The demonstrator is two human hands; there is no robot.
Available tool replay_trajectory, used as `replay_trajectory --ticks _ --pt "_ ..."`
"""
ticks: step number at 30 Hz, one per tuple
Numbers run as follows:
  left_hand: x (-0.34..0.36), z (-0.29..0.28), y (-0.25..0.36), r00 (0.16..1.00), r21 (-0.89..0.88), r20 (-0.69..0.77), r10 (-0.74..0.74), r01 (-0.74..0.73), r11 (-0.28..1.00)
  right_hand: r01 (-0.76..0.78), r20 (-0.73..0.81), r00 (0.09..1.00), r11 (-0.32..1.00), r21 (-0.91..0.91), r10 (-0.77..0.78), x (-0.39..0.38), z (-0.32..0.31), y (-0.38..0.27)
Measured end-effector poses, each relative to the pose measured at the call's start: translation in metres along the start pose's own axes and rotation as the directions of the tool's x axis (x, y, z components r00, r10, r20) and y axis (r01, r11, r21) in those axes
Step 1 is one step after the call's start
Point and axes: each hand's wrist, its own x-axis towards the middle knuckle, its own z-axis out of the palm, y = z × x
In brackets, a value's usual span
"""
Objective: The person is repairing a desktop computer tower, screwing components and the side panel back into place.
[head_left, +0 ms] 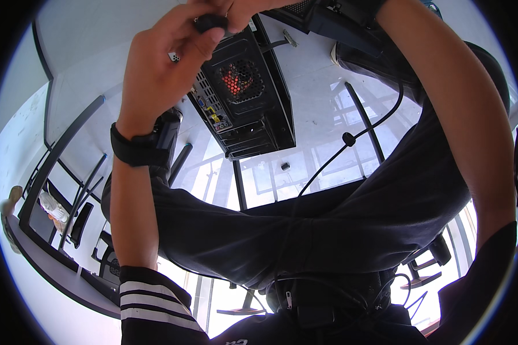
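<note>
Left hand [167, 63]: pinching a small, rounded black plug [212, 23] at the far top.
Right hand [244, 7]: mostly cropped, fingertips meeting the same plug.
Computer tower [244, 92]: boxy black metal, perforated rear grille, lying beyond.
Cable [339, 149]: thin, black, trailing across dark trousers.

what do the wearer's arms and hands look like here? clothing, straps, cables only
Both hands are bare, no gloves. The left hand has a wide black wrist strap carrying a small black box-shaped unit. Its black sleeve, pushed up near the elbow, has white stripes. The right hand is mostly cut off; its forearm is bare, with a black sleeve near the elbow.
</note>
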Motion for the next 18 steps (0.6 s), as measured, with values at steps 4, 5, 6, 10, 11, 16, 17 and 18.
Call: replay_trajectory --ticks 4,5,6,10,11,16,17,18 --pt "-0.005 -0.002 -0.007 0.968 0.129 -0.041 -0.248 0.252 0.959 -0.029 0.023 0.999 0.999 -0.028 0.030 0.001 0.004 -0.019" --pt "-0.004 -0.001 -0.010 0.979 0.160 -0.056 -0.198 0.205 0.966 -0.031 0.022 0.999 0.999 -0.030 0.031 0.001 0.004 -0.020" --pt "-0.004 0.000 -0.011 0.979 0.158 -0.057 -0.196 0.203 0.966 -0.051 0.009 0.999 0.997 -0.052 0.052 0.001 0.004 -0.021" --pt "-0.005 0.006 -0.006 0.992 0.093 -0.120 -0.025 0.037 0.995 -0.103 -0.051 0.994 0.991 -0.091 0.098 0.000 0.006 -0.031" --pt "-0.003 0.006 -0.004 0.986 0.083 -0.156 0.051 -0.038 0.996 -0.102 -0.053 0.994 0.991 -0.089 0.098 0.002 0.006 -0.025" --pt "-0.004 -0.008 0.000 1.000 0.052 -0.021 -0.004 0.005 0.999 -0.029 0.022 0.999 0.997 0.065 0.027 0.006 0.000 -0.008" --pt "-0.005 -0.006 0.002 0.990 -0.008 -0.014 -0.142 0.142 0.990 -0.023 0.024 0.999 0.997 0.071 0.022 0.005 0.001 -0.007" --pt "-0.004 -0.005 0.000 0.989 -0.005 -0.014 -0.149 0.149 0.989 -0.003 0.027 1.000 0.996 0.085 0.001 0.003 0.002 -0.007"
